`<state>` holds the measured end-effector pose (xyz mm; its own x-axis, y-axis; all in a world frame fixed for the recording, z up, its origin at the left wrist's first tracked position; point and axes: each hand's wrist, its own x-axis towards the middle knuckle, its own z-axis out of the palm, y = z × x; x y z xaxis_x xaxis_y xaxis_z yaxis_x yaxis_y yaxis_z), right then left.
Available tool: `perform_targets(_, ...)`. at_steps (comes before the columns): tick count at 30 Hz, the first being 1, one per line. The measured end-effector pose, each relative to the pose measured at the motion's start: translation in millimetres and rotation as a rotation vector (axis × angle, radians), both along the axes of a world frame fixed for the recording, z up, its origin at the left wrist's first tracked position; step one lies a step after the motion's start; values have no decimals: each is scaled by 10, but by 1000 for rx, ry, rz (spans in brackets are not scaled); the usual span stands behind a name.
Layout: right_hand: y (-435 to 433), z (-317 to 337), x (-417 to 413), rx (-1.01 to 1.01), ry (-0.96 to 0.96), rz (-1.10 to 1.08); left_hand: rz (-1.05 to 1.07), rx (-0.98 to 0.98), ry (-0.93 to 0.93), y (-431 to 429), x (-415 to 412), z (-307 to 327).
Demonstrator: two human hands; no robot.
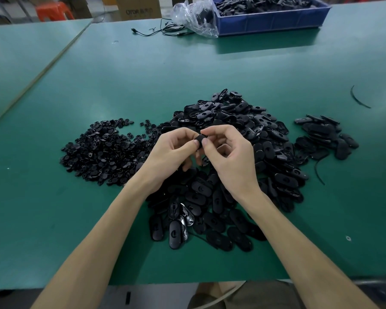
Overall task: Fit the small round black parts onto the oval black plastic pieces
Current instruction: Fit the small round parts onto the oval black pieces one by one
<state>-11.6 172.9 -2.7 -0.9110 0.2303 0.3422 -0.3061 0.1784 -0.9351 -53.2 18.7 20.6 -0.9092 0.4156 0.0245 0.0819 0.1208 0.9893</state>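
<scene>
Blue bin (272, 22), clear plastic bag (194, 18) and black cable (156, 32) lie on green table (143, 74).

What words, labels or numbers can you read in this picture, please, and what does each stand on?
"OTOR": on the cardboard box beyond the table; the marks after it are too blurred to read.
Nothing readable on the blue bin, the plastic bag, the oval black pieces or the small round parts.
</scene>
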Motion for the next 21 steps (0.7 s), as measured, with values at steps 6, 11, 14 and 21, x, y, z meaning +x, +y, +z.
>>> perform_targets(6,-7,-12,6,1,-21,23,17,-31,32,38,-3,-3)
perform_targets(11,-2,-16,0,3,-32,17,11,-25,31,27,-8,-12)
perform_targets(14,4,-3,4,-39,-25,11,-31,17,-6,-4,-24,-22)
perform_targets(21,3,27,22,-57,-22,-21,-82,80,-35,-63,-47,-40)
